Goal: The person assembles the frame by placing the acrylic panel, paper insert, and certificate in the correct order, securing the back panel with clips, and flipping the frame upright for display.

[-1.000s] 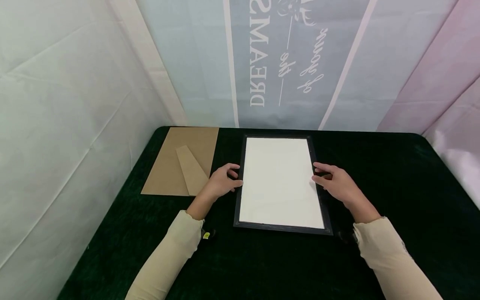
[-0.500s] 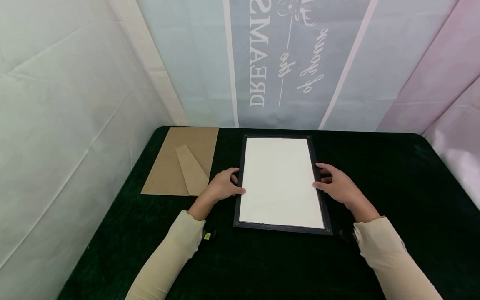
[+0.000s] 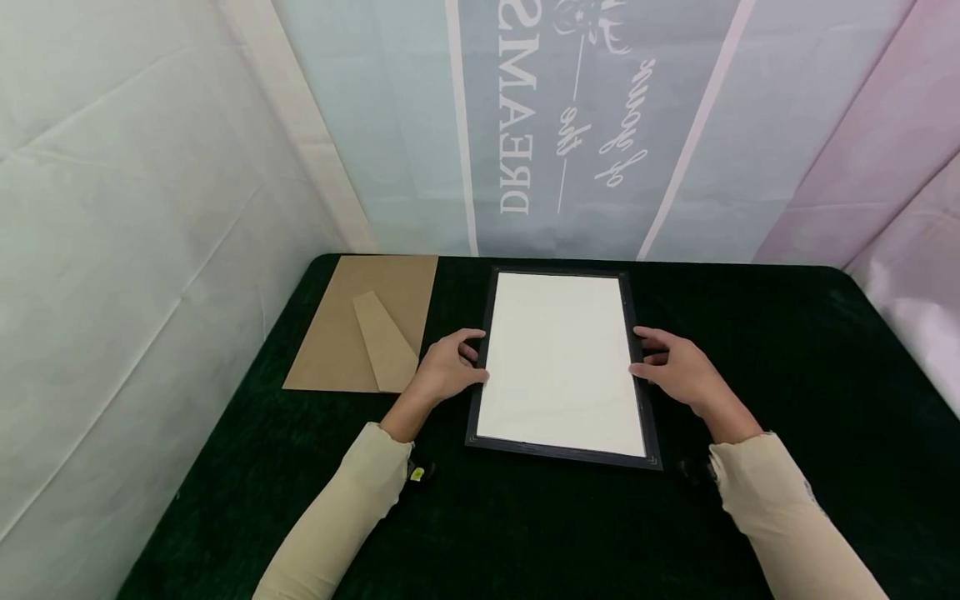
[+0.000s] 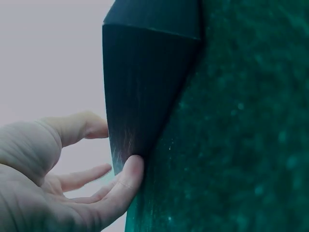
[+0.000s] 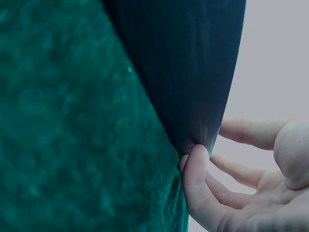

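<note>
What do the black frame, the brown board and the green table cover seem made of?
Black frame: perhaps painted wood or plastic, satin; faint streaks along its side.
Brown board: likely fibreboard or cardboard, matt; flat, evenly tan.
Green table cover: probably velvet-like cloth; soft, patchy sheen.

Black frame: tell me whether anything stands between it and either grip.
Nothing visible does: the left grip and right grip touch the black frame at its sides; the brown board lies apart, to its left.

Blue backdrop (image 3: 420,125) (lettering (image 3: 516,137) reversed), green cloth (image 3: 787,358).
</note>
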The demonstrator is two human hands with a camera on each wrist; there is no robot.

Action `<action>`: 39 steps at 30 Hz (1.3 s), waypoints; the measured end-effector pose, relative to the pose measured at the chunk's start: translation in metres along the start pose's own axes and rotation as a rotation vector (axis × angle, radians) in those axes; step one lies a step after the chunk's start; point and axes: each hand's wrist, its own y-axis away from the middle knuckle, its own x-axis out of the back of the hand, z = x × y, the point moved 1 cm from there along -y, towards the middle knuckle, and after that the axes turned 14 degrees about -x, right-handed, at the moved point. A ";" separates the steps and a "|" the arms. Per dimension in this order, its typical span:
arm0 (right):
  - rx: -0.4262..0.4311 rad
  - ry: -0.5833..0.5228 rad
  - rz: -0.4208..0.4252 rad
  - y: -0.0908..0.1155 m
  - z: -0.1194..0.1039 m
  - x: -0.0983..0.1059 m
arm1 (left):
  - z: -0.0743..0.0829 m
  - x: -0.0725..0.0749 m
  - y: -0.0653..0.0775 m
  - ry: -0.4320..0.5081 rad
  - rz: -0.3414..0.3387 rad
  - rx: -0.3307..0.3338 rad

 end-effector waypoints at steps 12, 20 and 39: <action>0.016 0.063 -0.011 -0.002 0.003 0.002 | -0.007 0.002 -0.001 0.047 -0.071 -0.047; 0.016 0.068 -0.011 -0.002 0.006 0.001 | -0.009 0.007 -0.001 0.095 -0.108 -0.042; 0.043 0.059 -0.001 -0.002 0.006 0.001 | -0.089 0.158 0.039 0.206 0.259 0.113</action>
